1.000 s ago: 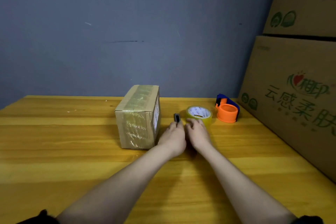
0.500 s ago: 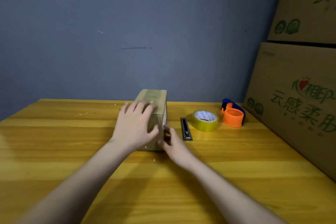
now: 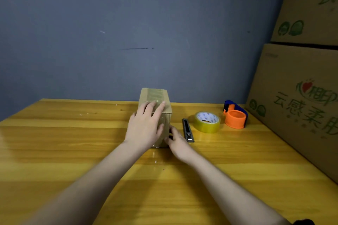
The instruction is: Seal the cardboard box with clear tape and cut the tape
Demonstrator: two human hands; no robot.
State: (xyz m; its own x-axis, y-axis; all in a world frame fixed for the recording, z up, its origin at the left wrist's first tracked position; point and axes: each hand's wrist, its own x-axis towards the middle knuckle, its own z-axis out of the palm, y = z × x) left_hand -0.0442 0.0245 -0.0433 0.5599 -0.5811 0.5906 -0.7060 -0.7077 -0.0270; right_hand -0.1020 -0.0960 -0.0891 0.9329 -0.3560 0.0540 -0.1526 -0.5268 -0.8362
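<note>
Head view, the only one: a small brown cardboard box (image 3: pixel 155 100) wrapped in glossy clear tape stands mid-table on the yellow wooden table (image 3: pixel 54 151), its long axis running straight away from the person toward the grey wall. The left hand (image 3: pixel 146 126) lies flat and spread on the box's top and near end, fingers open, pressing rather than gripping. The right hand (image 3: pixel 178 142) is tucked against the box's lower right side, fingers loosely curled, holding nothing that I can see. Just right of that hand lies the slim black-and-silver utility knife (image 3: pixel 188 130), then the yellowish roll of clear tape (image 3: pixel 207 122), then the orange and blue tape dispenser (image 3: pixel 235 115). So the right hand is nearer the tools, by my reading the one to reach
</note>
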